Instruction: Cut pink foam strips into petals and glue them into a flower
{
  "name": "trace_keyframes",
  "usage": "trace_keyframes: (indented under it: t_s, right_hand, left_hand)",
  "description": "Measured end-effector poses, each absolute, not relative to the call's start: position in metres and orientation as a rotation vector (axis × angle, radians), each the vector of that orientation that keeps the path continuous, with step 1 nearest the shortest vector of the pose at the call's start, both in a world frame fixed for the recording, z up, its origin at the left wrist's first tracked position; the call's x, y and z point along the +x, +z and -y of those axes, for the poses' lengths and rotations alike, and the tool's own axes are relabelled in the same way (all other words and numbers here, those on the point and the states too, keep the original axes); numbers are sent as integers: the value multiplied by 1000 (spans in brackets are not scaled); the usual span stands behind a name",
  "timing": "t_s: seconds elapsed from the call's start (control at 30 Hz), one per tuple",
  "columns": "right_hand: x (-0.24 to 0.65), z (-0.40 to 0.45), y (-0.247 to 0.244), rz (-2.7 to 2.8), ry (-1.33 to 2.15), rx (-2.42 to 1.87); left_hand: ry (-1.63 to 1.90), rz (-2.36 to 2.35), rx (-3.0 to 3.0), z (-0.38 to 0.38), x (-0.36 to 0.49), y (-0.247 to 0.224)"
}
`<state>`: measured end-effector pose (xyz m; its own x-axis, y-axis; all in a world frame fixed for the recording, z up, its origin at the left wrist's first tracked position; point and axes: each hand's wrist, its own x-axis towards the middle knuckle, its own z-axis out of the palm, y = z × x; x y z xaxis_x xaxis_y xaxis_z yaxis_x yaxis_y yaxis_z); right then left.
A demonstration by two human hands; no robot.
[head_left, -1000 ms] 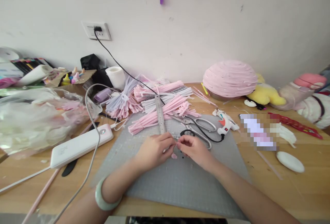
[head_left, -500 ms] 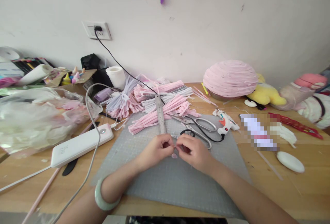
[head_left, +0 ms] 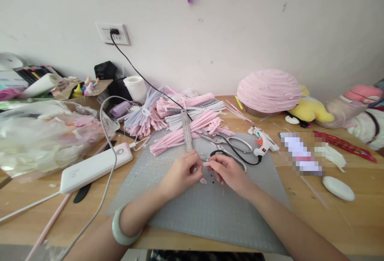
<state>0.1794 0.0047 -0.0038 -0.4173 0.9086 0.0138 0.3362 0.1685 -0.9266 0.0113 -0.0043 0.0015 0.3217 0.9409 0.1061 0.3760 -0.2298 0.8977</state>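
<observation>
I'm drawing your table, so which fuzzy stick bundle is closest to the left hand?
The front pink bundle, just beyond the left hand, with the ruler across it; the lavender bundle, white bundle and back pink bundle lie farther away.

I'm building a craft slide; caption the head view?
Left hand and right hand hold a small pink piece over a gray mat, scissors beyond.

The small piece [head_left: 206, 164] you hold is pale pink, your bangle [head_left: 117, 229] milky green, the mat [head_left: 219, 217] grey with a faint pale grid. Before you: pink, lilac and white bundles of fuzzy stems [head_left: 172, 138], a white glue gun [head_left: 264, 141] touched with orange and red. At your right, a dome [head_left: 268, 91] banded in pale pink, a yellow plush toy [head_left: 312, 110].
</observation>
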Motion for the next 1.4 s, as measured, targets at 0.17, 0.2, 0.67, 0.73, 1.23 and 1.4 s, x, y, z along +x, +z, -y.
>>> trace_keyframes:
  t_s: [0.17, 0.2, 0.67, 0.73, 1.23, 1.4]
  right_hand:
    - [177, -4, -3, 1510, 1766, -1195]
    - [176, -4, -4, 1488, 1787, -1196]
    - [179, -8, -3, 1923, 1347, -1091]
    - [181, -8, -4, 2042, 1197, -1017]
    - [184, -11, -6, 1960, 1170, -1129]
    - [178, -10, -8, 1592, 1632, -1230]
  left_hand:
    - [841, -1126, 2553, 6, 6, -5]
    - [831, -1114, 2645, 6, 5, -6]
    - [720, -1184, 1888, 6, 13, -4]
    - [704, -1162, 1726, 5, 13, -5]
    - [756, -1102, 1384, 4, 17, -7]
    - [789, -1244, 2157, 6, 14, -9]
